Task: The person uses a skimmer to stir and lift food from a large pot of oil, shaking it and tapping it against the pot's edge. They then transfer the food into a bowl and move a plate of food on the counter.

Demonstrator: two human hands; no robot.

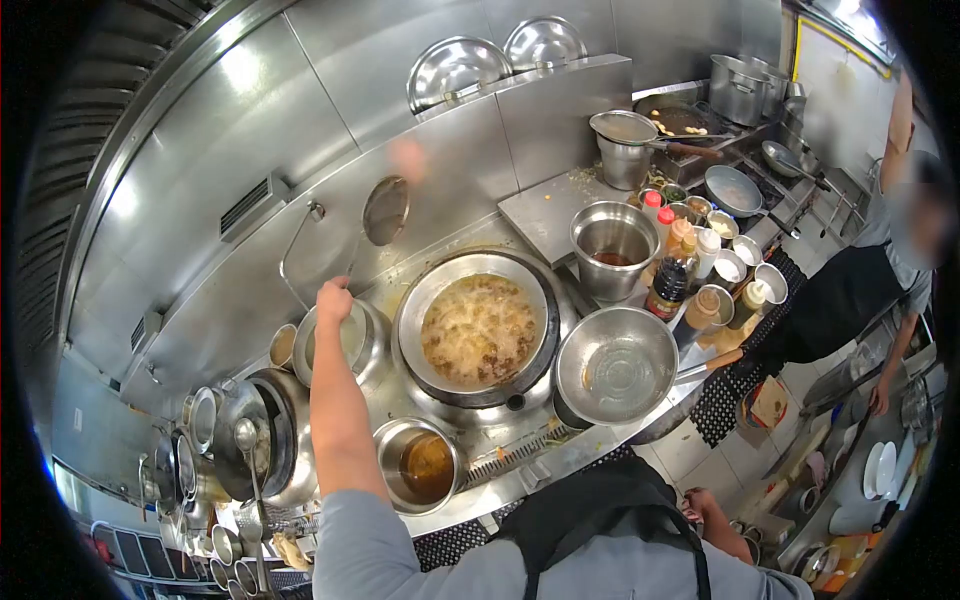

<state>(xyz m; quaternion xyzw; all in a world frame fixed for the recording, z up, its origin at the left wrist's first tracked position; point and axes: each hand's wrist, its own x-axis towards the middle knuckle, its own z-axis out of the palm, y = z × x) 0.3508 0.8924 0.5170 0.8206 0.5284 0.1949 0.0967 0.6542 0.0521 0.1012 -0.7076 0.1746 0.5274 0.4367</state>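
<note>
A steel-walled kitchen surrounds a long steel desk (545, 212), two round lids (458, 75) leaning above its back edge. Over the back part of the desk, toward its left end, a round mesh strainer (387, 211) is raised in the left hand (333, 298), whose fingers are clamped on the handle. The strainer's long axis slants up from the hand and slightly to the right, its head toward the back wall.

At the desk's middle, a wide wok (411, 325) holds bubbling liquid with browned pieces. A pot (375, 342) beside the left forearm holds pale liquid; another, a deep pot (393, 456) at the front edge, holds brown liquid. Right of the wok, a steel pan (574, 365) lies near the front edge, its wooden handle pointing right. Behind it, a tall steel pot (608, 285) contains dark liquid, next to sauce bottles (680, 258).

The right hand (695, 507) is low, off the front edge; I cannot tell how its fingers stand.
</note>
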